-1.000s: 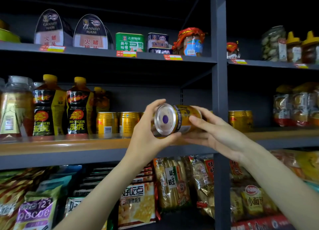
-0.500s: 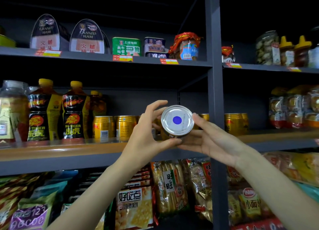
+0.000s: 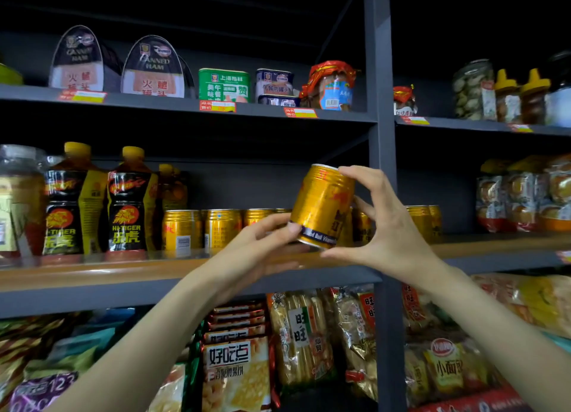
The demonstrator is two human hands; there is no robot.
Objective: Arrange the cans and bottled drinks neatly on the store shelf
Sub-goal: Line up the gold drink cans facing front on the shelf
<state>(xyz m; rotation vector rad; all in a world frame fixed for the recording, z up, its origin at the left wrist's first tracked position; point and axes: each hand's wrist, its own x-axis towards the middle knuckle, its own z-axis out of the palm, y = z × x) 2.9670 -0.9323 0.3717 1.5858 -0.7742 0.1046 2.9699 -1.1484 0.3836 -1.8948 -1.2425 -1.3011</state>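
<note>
Both hands, left hand (image 3: 259, 244) and right hand (image 3: 380, 226), hold the tilted gold can (image 3: 323, 206); it should be stood upright beside the can row (image 3: 222, 229) at frame centre.

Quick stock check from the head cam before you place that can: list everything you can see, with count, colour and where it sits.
held can: 1, gold, tilted, above middle shelf front
standing cans: several, gold, row on middle shelf; count unclear
Hi-Tiger bottles: 2 in front, more behind, black-yellow, middle shelf left
clear bottle: 1, far left
canned ham tins: 2, black, top shelf
green tin: 1, top shelf
blue tins: 2 stacked
red-topped jar: 1, top shelf
jars: several, upper right bay
snack bags: many, mixed colours, bottom shelf
left hand: grip on can's base
right hand: grip on can's side
</note>
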